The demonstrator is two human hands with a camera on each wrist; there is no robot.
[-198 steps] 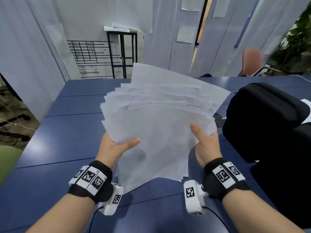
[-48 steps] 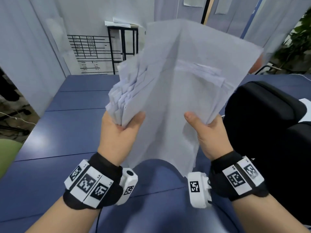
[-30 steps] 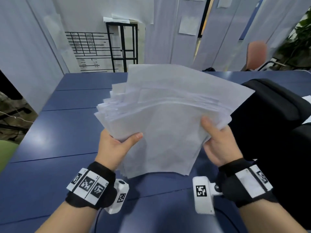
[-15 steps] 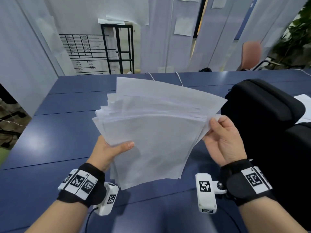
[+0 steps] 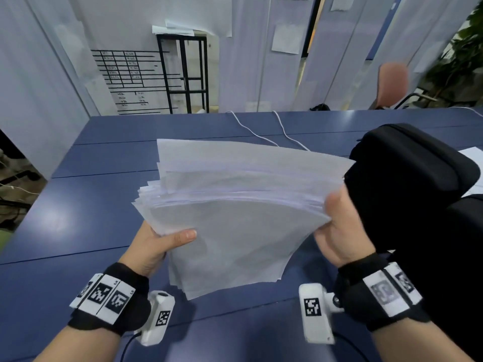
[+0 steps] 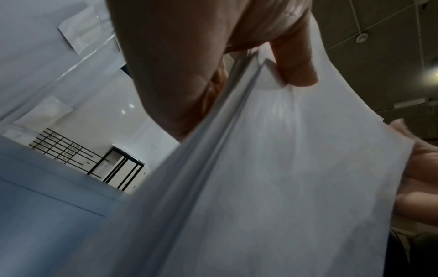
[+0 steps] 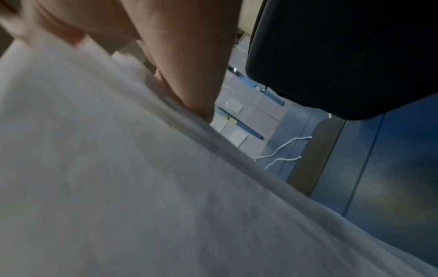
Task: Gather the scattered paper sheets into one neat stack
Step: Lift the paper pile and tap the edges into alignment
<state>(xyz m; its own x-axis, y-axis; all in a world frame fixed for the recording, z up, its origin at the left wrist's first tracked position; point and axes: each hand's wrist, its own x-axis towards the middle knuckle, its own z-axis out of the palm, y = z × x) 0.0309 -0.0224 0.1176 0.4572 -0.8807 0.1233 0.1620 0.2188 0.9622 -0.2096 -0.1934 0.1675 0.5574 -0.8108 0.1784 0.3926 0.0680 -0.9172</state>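
The left hand (image 5: 154, 244) pinches the sheets' (image 5: 235, 218) left edge, thumb on top; the right hand (image 5: 342, 231) grips their right edge. The fanned sheets hang above the blue desk (image 5: 78, 210), long axis running away from the person, far edges uneven. A black bag (image 5: 407, 178) sits right.

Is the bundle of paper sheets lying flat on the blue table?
No, both hands hold the paper sheets in the air above the table.
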